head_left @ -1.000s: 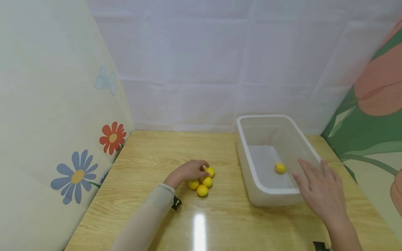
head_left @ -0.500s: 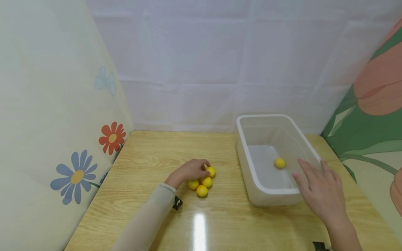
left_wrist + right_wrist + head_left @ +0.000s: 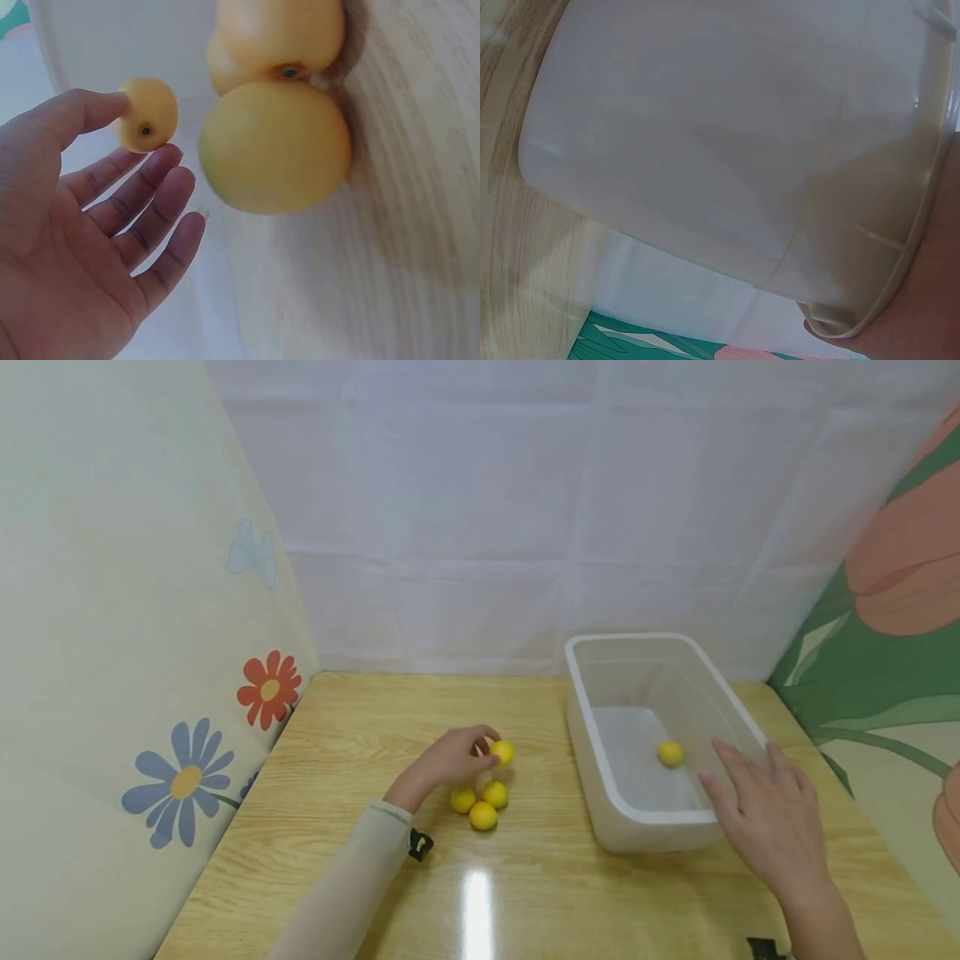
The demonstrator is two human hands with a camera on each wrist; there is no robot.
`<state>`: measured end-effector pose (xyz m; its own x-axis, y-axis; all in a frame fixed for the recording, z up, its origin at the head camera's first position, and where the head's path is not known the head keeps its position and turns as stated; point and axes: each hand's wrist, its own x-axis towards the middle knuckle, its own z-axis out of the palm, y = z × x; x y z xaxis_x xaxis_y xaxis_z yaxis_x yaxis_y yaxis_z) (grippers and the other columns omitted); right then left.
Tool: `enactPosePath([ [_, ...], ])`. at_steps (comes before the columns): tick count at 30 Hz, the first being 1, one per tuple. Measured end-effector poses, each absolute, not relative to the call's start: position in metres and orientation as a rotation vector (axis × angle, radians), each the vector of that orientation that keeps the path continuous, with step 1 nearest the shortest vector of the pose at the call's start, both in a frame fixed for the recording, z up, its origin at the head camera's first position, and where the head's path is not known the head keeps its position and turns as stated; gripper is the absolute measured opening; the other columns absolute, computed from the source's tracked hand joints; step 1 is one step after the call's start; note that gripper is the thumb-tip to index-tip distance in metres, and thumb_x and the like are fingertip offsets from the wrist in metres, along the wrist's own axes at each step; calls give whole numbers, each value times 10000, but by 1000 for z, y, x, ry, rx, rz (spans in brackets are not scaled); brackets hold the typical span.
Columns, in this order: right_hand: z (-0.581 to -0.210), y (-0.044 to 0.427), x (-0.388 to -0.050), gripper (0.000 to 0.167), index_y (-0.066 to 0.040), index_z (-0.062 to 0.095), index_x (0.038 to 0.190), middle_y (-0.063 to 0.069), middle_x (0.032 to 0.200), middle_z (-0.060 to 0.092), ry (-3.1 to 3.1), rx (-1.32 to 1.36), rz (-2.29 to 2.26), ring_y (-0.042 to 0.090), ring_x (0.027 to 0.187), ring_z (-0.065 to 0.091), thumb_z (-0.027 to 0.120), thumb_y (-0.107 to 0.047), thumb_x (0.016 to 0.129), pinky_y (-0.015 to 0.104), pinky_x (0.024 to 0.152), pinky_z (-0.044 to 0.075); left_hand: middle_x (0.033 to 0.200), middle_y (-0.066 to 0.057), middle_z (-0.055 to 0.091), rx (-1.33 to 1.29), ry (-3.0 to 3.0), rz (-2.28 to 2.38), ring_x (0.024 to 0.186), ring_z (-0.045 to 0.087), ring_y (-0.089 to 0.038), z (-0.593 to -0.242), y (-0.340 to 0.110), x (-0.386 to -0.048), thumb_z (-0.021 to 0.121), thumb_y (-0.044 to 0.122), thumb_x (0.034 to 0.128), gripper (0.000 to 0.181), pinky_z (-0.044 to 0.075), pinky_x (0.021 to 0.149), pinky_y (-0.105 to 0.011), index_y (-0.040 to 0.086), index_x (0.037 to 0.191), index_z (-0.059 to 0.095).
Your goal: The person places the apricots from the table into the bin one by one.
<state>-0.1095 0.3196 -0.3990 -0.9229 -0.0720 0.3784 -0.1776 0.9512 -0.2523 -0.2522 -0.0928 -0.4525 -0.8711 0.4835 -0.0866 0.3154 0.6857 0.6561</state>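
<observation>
In the head view, across the lower half of the frame, a table [image 3: 555,893] of pale wood grain, straight along its far edge and widening toward the bottom of the frame. At bottom centre, a bright streak of glare [image 3: 477,914] on its glossy top. Just above that, directly on the wood, in a close cluster, a left fruit [image 3: 462,799], a right fruit [image 3: 495,794] and a nearest fruit [image 3: 483,816], all yellow. Right of centre, well apart from the cluster, an upright whitish tub [image 3: 656,839], rectangular with rounded corners. In the right wrist view, bare wood down the left edge, beside the tub.
</observation>
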Motion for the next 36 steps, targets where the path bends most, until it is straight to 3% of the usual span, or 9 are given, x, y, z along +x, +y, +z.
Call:
enactPosePath([
  [28,-397,321,-111,536,-90,450,1515,285,1427,526,-2731,187,390,563,1461,174,423,-401,1080,716,1115,127,1062,2,678,713,2717,1135,908,610,-150,-415,-76,-262,665,363,989,387,532,744,-330,164,1318,624],
  [36,-397,320,-110,559,-102,425,1538,275,1519,429,-2765,166,360,535,1483,145,400,-427,1083,707,1119,132,1067,10,681,774,2732,1125,916,611,-137,-405,-64,-264,666,367,988,388,529,756,-322,161,1315,626],
])
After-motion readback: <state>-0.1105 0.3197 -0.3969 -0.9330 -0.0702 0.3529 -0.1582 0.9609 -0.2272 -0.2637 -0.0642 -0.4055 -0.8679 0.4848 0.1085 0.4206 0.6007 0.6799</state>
